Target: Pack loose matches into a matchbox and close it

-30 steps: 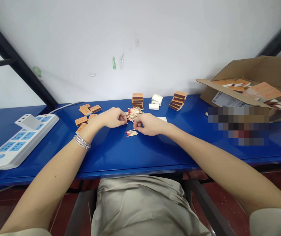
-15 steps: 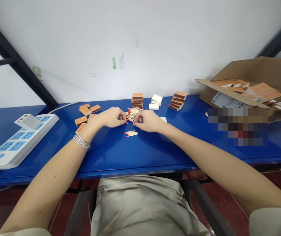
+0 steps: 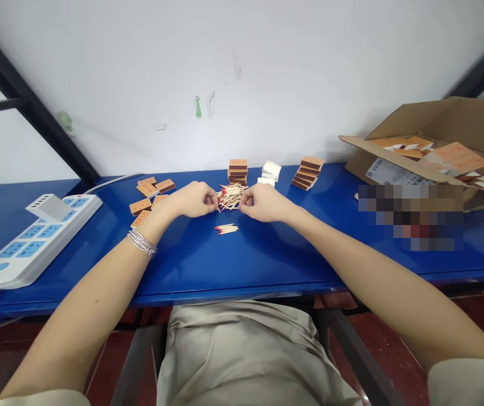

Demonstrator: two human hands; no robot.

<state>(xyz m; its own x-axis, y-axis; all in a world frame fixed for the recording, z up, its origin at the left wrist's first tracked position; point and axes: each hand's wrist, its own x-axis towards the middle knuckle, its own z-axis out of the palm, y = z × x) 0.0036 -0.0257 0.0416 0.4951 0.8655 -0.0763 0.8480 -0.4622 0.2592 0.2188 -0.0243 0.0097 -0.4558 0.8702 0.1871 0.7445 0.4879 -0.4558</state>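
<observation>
Head view: left hand (image 3: pixel 198 200) and right hand (image 3: pixel 265 203) at a match pile (image 3: pixel 231 195)
Both curl their fingers, one on each side; I can't tell if they pinch any. A little match row (image 3: pixel 227 229) lies nearer the person, between the hands. Stacked matchboxes (image 3: pixel 237 169) stand past them.

Well to the left of the left grip (image 3: pixel 197 199), a white power strip (image 3: pixel 39 241) with blue socket faces lies slantwise on the blue counter (image 3: pixel 233 265), with an adapter (image 3: pixel 49 207) plugged in. Beyond that grip rises a white wall (image 3: pixel 267 67) with a green smudge (image 3: pixel 198 107); below, nearer the viewer, shows red floor (image 3: pixel 383 338).
</observation>
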